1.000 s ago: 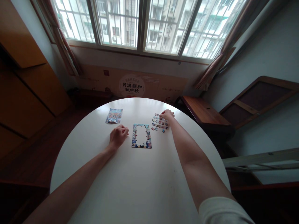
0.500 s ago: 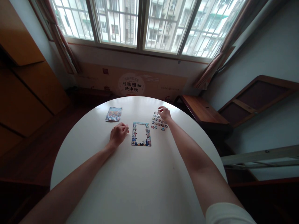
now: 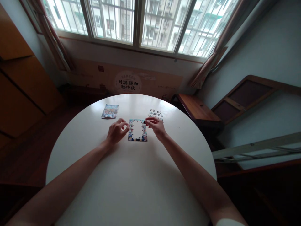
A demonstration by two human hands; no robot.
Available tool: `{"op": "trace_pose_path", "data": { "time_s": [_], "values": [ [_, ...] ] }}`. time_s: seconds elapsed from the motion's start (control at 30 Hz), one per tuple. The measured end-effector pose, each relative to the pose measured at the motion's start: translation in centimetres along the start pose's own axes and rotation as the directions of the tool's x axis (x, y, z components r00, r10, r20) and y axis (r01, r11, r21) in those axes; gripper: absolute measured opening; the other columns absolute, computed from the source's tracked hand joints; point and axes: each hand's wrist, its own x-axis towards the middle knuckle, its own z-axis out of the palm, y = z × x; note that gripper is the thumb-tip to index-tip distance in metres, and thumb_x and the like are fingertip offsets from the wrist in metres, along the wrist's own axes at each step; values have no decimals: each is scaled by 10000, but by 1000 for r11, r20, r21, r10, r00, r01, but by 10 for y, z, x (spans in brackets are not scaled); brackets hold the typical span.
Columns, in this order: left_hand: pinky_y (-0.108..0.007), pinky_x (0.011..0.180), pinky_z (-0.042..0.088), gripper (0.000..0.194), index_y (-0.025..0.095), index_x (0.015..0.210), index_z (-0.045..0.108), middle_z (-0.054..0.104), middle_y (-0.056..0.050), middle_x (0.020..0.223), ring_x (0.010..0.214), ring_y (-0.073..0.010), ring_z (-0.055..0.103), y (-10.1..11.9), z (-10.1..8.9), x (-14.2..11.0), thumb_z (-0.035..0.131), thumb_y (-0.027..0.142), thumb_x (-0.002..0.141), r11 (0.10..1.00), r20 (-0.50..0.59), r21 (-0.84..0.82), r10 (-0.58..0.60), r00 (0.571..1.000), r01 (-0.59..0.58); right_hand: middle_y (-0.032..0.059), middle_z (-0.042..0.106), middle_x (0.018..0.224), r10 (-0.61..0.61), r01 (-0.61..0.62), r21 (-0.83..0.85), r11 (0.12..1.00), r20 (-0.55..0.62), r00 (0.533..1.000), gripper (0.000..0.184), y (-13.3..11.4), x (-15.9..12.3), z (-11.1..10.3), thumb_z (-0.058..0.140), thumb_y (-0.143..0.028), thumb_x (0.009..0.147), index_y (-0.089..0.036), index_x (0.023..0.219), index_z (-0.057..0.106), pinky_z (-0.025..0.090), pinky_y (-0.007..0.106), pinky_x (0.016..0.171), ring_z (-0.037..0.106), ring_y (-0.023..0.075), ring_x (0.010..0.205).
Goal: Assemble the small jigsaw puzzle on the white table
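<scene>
A puzzle frame [image 3: 137, 139] of joined border pieces lies on the white round table, its middle showing bare white. My right hand [image 3: 157, 127] pinches a small dark puzzle piece [image 3: 144, 122] above the frame's upper right corner. Close to the frame's left edge, my left hand [image 3: 117, 131] has thumb and forefinger brought together in a ring; whether anything sits between the tips is too small to tell. Loose puzzle pieces [image 3: 155, 113] lie in rows behind my right hand, which partly hides them.
A colourful printed packet [image 3: 110, 111] lies at the table's [image 3: 131, 182] back left. Past the table on the right stands a wooden bench [image 3: 198, 108]. A metal ladder [image 3: 256, 146] is at the far right, and a barred window [image 3: 136, 25] fills the back wall.
My right hand has come from the loose pieces left to the puzzle frame, now with a piece in its fingers. My left hand's fist has loosened into a ring. The view shifted slightly.
</scene>
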Motion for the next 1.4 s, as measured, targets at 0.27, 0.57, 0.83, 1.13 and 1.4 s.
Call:
{"op": "trace_pose_path", "data": {
  "time_s": [0.27, 0.57, 0.83, 1.13, 1.4],
  "values": [
    [-251, 662, 449, 197, 198, 945, 677, 653, -16, 885, 647, -102, 587, 7, 0, -4, 508, 294, 912, 975, 50, -45, 218, 975, -216, 58, 706, 823, -209, 205, -84, 975, -44, 977, 204, 31, -18, 21, 716, -385, 700, -192, 758, 687, 495, 279, 624, 644, 166, 720],
    [-274, 723, 470, 209, 207, 1050, 667, 656, -27, 883, 697, -120, 609, 7, 5, -6, 531, 290, 916, 961, 82, -36, 275, 958, -273, 51, 697, 770, -228, 231, -144, 962, 39, 973, 248, 31, -28, 23, 684, -439, 759, -193, 792, 687, 500, 285, 613, 620, 158, 678],
    [-256, 697, 456, 208, 202, 1018, 674, 658, -27, 876, 681, -112, 600, 4, 5, -6, 533, 331, 938, 938, 57, -71, 343, 938, -339, 40, 691, 758, -227, 235, -146, 961, 73, 971, 205, 30, -30, 25, 689, -398, 759, -192, 761, 690, 461, 272, 577, 589, 139, 634],
    [-264, 710, 454, 248, 202, 877, 693, 662, -29, 842, 689, -112, 604, 3, 6, -6, 510, 354, 947, 944, 55, -76, 326, 944, -321, 33, 699, 749, -233, 245, -188, 951, 85, 969, 207, 27, -31, 26, 687, -406, 754, -200, 751, 701, 449, 262, 563, 574, 130, 615],
    [-260, 700, 468, 208, 195, 875, 686, 653, -34, 835, 704, -119, 602, 5, 3, -7, 531, 322, 932, 969, 27, -126, 216, 976, -211, 32, 697, 777, -244, 245, -254, 936, 37, 969, 270, 30, -32, 24, 688, -409, 774, -211, 959, 694, 478, 290, 657, 623, 158, 695]
  ]
}}
